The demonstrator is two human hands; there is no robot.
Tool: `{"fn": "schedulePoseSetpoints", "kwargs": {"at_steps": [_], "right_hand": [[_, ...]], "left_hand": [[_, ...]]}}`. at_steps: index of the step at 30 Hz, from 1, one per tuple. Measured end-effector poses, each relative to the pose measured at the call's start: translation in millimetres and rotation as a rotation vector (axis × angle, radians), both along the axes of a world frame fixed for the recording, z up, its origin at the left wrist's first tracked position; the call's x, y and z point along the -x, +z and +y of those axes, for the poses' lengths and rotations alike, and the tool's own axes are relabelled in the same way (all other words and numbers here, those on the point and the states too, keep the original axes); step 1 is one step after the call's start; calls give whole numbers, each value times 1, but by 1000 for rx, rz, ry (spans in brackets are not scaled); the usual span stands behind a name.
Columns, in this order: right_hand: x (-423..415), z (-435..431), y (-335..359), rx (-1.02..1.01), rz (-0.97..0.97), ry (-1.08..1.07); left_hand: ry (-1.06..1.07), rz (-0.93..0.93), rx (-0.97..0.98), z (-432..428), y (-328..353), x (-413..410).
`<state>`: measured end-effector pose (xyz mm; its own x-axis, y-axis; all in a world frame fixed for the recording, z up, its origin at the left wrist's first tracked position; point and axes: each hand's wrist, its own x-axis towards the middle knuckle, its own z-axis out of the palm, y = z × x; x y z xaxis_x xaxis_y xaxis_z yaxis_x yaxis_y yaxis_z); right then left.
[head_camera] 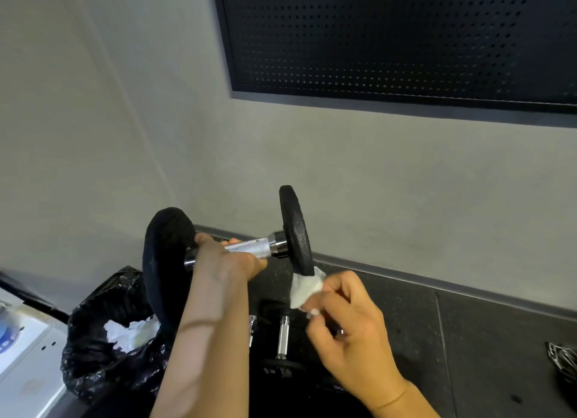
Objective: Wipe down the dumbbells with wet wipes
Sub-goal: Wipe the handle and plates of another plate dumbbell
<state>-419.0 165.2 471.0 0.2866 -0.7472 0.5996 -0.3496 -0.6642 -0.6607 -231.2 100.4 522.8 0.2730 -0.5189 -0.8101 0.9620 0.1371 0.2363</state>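
Left fingers (246,261) tight around one raised dumbbell (249,247), right fingers (331,285) pinched on one wipe (304,288) at its plate (295,230); two chrome handles (283,336) below

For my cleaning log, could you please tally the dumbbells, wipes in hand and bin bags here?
Dumbbells: 2, the held dumbbell and the floor dumbbell; another bar is half hidden.
Wipes in hand: 1, the white wipe, right hand.
Bin bags: 1, the black bin bag.
Total: 4

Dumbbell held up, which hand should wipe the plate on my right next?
Right. The right hand pinches the wet wipe at that plate's lower rim; the left hand grips the handle, holding the dumbbell up.
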Motion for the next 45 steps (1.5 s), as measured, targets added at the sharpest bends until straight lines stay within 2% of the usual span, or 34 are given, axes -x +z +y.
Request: {"fn": "schedulePoseSetpoints", "kwargs": {"at_steps": [4, 7, 11, 14, 17, 20, 22, 25, 30, 33, 36, 40, 45], "right_hand": [[-7, -2, 39, -98, -425, -77], [-21, -15, 63, -260, -564, -42], [-39, -27, 71, -256, -481, 18], [-40, -43, 74, -294, -466, -34], [-42, -65, 68, -372, -433, -144], [-42, -85, 60, -392, -394, -220], [-38, -97, 54, -411, -306, -272], [-29, -111, 40, -460, -196, -338], [-19, -95, 13, -543, -176, -352], [-19, -68, -2, -587, -243, -329], [-22, -42, -2, -523, -243, -312], [-28, -17, 15, -279, -297, -214], [-41, -16, 53, -43, -309, -94]], "left_hand": [[-36, -9, -2, 4, -3, -2], [-86, -40, -16, 10, 7, 10], [-82, -86, -5, 14, 6, 26], [-108, -139, -39, 11, 1, 28], [-257, -216, -107, 9, 7, 28], [-308, -167, -105, 9, 8, 27], [-317, -126, -50, 11, 8, 30], [-344, -107, -76, 12, 9, 31], [-202, -152, -46, 10, 12, 31], [-99, -50, -18, 6, 13, 25], [-9, -4, 23, 5, 18, 24], [48, 13, 30, 4, 18, 23], [-40, -60, -27, 3, 10, 18]]}}
